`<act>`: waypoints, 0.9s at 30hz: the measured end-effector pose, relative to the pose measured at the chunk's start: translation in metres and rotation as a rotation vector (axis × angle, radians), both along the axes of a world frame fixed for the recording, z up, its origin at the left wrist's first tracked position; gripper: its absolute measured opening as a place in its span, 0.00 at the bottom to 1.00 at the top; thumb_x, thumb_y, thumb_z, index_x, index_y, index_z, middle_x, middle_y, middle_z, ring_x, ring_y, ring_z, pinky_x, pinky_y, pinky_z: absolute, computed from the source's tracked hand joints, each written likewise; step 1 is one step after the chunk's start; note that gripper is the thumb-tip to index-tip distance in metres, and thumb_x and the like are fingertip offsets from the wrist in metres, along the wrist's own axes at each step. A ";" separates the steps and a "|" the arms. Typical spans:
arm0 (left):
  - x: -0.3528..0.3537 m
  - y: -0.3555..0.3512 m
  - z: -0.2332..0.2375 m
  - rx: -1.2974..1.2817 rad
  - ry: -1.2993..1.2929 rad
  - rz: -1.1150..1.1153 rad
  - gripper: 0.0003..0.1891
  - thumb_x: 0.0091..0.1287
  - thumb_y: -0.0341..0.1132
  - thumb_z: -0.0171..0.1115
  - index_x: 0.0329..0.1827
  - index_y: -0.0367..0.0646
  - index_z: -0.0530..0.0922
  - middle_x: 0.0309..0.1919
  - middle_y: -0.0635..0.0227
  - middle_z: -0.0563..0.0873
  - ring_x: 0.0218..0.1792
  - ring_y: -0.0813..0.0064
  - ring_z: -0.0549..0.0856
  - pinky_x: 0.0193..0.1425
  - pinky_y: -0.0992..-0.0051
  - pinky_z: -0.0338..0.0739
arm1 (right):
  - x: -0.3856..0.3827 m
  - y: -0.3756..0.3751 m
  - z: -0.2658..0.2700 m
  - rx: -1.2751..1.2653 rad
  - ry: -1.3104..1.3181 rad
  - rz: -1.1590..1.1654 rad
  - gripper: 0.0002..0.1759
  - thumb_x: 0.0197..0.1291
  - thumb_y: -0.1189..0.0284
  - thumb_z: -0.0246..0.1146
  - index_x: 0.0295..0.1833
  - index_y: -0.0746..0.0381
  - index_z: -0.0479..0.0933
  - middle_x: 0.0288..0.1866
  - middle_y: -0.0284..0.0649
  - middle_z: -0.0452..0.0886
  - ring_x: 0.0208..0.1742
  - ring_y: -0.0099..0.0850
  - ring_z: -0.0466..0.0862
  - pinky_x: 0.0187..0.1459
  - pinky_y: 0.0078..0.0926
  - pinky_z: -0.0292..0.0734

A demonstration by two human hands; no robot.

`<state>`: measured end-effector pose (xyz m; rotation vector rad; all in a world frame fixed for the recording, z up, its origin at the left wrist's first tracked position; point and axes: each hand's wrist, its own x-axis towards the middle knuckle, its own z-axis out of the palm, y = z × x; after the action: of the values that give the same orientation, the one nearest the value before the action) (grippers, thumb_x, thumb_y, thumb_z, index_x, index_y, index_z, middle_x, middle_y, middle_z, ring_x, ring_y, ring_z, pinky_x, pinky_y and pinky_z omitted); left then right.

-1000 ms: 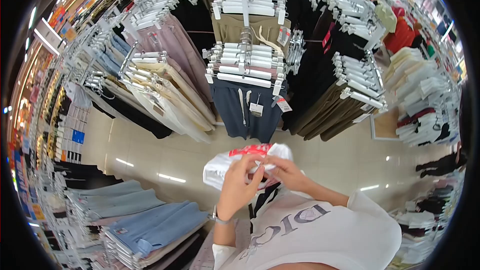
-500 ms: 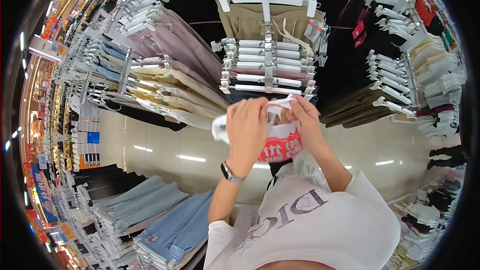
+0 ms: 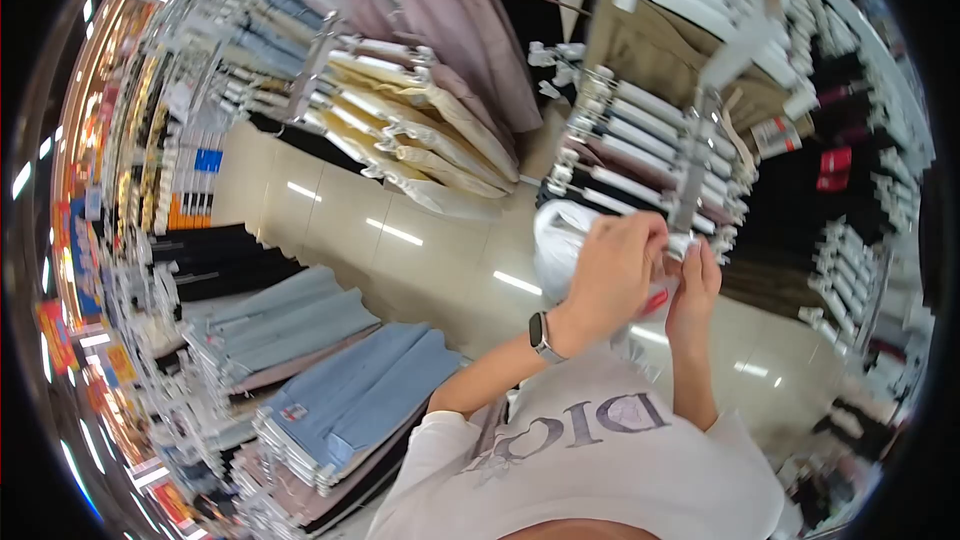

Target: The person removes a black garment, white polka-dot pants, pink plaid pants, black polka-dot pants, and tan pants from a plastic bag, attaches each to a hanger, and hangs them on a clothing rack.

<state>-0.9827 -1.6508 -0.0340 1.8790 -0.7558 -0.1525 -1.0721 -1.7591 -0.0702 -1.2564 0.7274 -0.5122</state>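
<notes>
A white plastic bag (image 3: 562,248) with a bit of red print bulges to the left of and below my hands, in front of my shirt. My left hand (image 3: 622,262), with a watch on its wrist, is closed on the upper part of the bag. Just right of it, my right hand (image 3: 694,285) pinches the bag's white edge near the rack's metal bar. The bag's contents are hidden.
White hangers (image 3: 640,125) with trousers hang on a rack just beyond my hands. Yellow and mauve trousers (image 3: 400,130) hang at the upper left, blue jeans (image 3: 360,400) at the lower left. Dark clothes (image 3: 800,230) hang at the right. Tiled floor (image 3: 400,250) shows between racks.
The view has turned, so the racks appear tilted and my hands sit further right. The bag now hangs more to the left of my hands, and its red print is mostly out of sight.
</notes>
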 end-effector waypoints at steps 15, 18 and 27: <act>0.011 0.241 -0.043 -0.205 0.022 0.229 0.04 0.53 0.21 0.57 0.29 0.39 0.77 0.43 0.58 0.85 0.43 0.60 0.83 0.50 0.64 0.77 | 0.012 0.121 -0.017 -0.912 -0.346 -0.390 0.02 0.54 0.78 0.49 0.29 0.62 0.64 0.33 0.39 0.66 0.39 0.31 0.69 0.47 0.28 0.68; 0.016 0.342 -0.068 -0.318 0.312 0.409 0.03 0.56 0.22 0.54 0.25 0.36 0.72 0.36 0.60 0.82 0.37 0.68 0.79 0.44 0.70 0.74 | 0.035 0.184 -0.033 -0.512 -0.444 -0.226 0.09 0.49 0.78 0.50 0.22 0.59 0.57 0.25 0.35 0.58 0.32 0.28 0.64 0.37 0.25 0.62; 0.010 0.582 -0.124 -0.688 0.335 0.947 0.02 0.39 0.22 0.42 0.12 0.37 0.62 0.28 0.62 0.71 0.33 0.71 0.70 0.41 0.77 0.61 | 0.122 0.350 -0.093 1.399 -0.042 -0.128 0.12 0.48 0.72 0.51 0.17 0.55 0.57 0.19 0.31 0.57 0.24 0.27 0.61 0.28 0.23 0.58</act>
<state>-0.9731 -1.0688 -0.1577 1.3148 0.3312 0.3492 -0.9505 -1.4090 -0.1637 0.1087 0.8661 -0.0380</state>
